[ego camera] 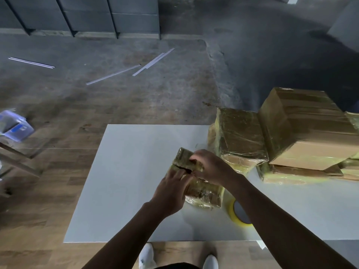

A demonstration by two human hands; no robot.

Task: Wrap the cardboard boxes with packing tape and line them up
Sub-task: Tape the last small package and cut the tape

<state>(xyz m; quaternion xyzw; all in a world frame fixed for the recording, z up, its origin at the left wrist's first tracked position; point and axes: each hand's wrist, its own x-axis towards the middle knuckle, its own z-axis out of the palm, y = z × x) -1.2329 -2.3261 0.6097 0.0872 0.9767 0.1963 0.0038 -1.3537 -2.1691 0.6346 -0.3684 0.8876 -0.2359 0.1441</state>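
A tape-wrapped cardboard box [202, 193] is lying mid-worktop [126, 181]. The left hand [171, 191] is pressing on it, its grip spread with fingers fairly straight. The right hand [211, 166] is curling its grip over the box's far end. A yellow packing tape roll [236, 218] is sitting just beside the box, and the wrapped boxes [240, 133] are standing to the right.
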